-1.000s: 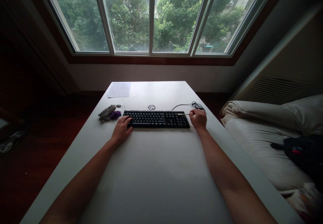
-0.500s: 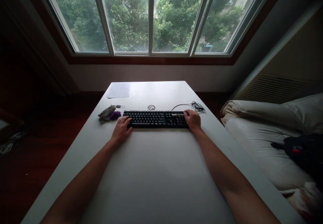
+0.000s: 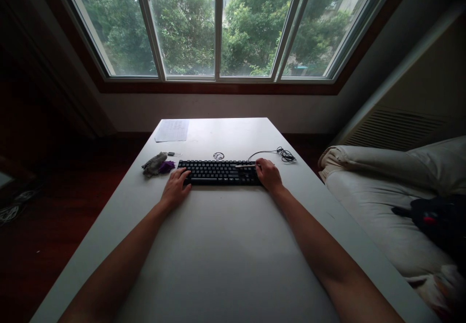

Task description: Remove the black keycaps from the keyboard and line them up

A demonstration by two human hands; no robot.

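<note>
Wide window [image 3: 218,26] across the far wall, green trees filling the panes, dark wood floor [image 3: 54,206] off to the left. On the right, a pale bed [image 3: 378,196] with a black item [image 3: 437,218] lying on it. Down the middle runs the long white worktop [image 3: 225,255], mostly bare on the near side. The black keyboard [image 3: 218,172] sits square across it, past the halfway line. A sheet of paper [image 3: 172,130] lies at the far left corner, and a grey and purple cloth [image 3: 156,163] is just beside the keyboard's left end. A coiled black cable [image 3: 286,155] is behind its right end. The left hand [image 3: 175,184] lies flat and relaxed, fingers on the left keys, gripping nothing. The right hand [image 3: 269,175] is pinched around a thin pale stick [image 3: 244,166], which is laid over the right-hand keys.
</note>
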